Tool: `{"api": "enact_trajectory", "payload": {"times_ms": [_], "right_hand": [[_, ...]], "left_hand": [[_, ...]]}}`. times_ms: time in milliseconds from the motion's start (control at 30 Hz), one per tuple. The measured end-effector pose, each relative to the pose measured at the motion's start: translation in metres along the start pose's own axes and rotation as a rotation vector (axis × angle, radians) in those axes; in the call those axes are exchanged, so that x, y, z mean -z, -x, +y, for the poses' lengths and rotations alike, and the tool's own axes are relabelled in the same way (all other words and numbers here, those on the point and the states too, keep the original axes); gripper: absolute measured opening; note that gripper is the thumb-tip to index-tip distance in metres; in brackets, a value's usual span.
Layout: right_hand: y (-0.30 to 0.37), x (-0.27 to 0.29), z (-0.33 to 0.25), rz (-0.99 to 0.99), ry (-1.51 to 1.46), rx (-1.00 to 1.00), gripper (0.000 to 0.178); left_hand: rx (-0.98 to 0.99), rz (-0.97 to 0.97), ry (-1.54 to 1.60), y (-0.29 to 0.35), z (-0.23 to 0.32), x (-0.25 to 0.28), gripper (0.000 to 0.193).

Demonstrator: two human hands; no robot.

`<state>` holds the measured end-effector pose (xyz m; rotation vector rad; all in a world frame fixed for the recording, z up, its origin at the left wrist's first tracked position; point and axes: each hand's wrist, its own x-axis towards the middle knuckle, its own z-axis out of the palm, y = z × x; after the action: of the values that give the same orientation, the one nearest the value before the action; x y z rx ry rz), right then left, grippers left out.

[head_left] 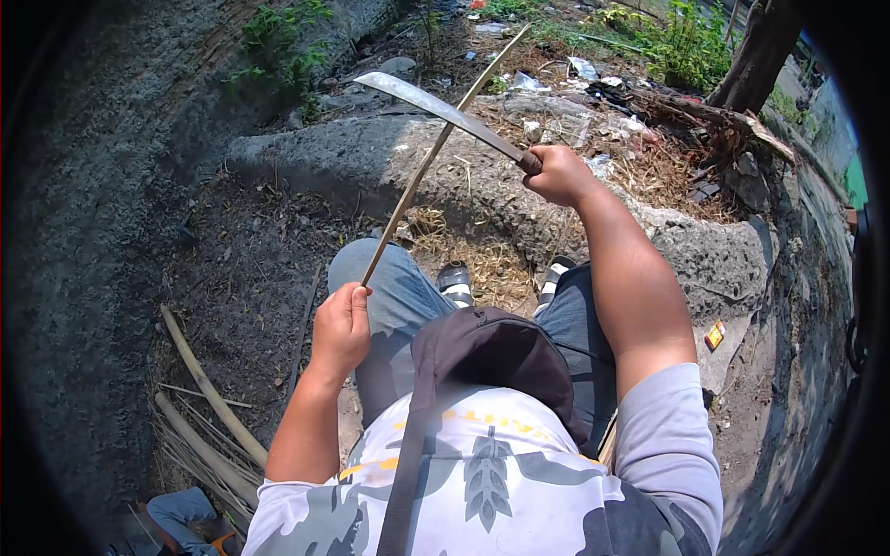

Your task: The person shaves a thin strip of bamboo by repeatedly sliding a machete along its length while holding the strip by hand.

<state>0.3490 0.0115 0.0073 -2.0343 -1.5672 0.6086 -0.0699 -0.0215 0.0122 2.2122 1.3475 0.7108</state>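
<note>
My left hand (341, 332) is closed round the lower end of a long, thin wooden strip (414, 181), which slants up and away to the right. In my right hand (562, 174) is the handle of a machete (436, 105), its broad, slightly curved metal blade pointing to the far left. The blade crosses the strip in its upper part; whether the edge touches the wood I cannot tell. Both hands are held out over and beyond my knees, the right one farther off than the left.
A concrete ledge (320, 157) runs across in front of my feet, with straw (496, 269) below it. Long sticks (209, 394) lie at the lower left, near another person's leg (181, 514). A rough wall (102, 232) rises on the left; a tree trunk (756, 60) stands far right.
</note>
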Motion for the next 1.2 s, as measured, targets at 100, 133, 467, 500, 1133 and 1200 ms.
{"api": "enact_trajectory", "payload": {"times_ms": [100, 133, 467, 500, 1133, 1200], "right_hand": [[0.003, -0.014, -0.005, 0.036, 0.053, 0.164, 0.019], [0.006, -0.013, -0.023, -0.063, 0.148, 0.104, 0.025], [0.005, 0.002, -0.016, 0.015, 0.181, 0.19, 0.025], [0.004, 0.006, -0.012, 0.01, 0.181, 0.175, 0.025], [0.015, 0.016, 0.008, 0.09, 0.027, 0.16, 0.029], [0.008, 0.013, 0.013, 0.108, -0.009, 0.153, 0.03]], "left_hand": [[-0.045, 0.042, -0.012, -0.006, 0.001, -0.005, 0.029], [-0.043, 0.042, -0.013, -0.005, 0.001, -0.006, 0.029], [-0.059, 0.047, -0.013, 0.007, -0.005, 0.006, 0.029], [-0.083, 0.075, -0.029, 0.009, -0.007, 0.009, 0.03], [-0.076, 0.141, 0.012, 0.017, -0.01, 0.02, 0.022], [0.012, 0.108, -0.03, 0.018, -0.013, 0.019, 0.023]]}}
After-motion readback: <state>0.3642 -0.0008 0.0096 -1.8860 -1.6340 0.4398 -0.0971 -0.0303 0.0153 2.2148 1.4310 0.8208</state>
